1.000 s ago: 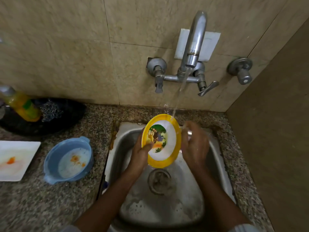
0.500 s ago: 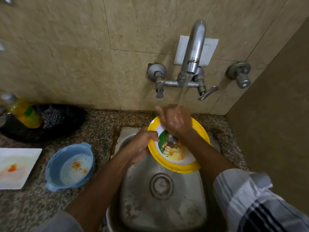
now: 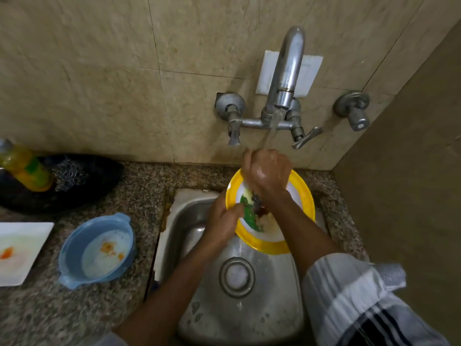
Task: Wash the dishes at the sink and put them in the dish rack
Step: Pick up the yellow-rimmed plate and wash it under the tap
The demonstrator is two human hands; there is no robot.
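Yellow-rimmed plate [image 3: 298, 196] is gripped by the left hand [image 3: 222, 221] and rubbed by the right hand [image 3: 265, 173], grip unclear, under the tap [image 3: 284, 91]; left of the sink [image 3: 249, 308], a soiled blue bowl [image 3: 97, 250] and white plate [image 3: 17, 250] remain unwashed.

One yellow plate [image 3: 296, 242] — one blue bowl [image 3: 74, 248] — one white plate [image 3: 27, 231].

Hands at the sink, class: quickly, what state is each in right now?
Left hand: grips the yellow plate at its rim.
Right hand: on the plate under the water; fingers hidden, cannot be told.

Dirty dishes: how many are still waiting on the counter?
2: a blue bowl beside the sink, and a white square plate at the left edge, partly cut off. More may lie outside view.
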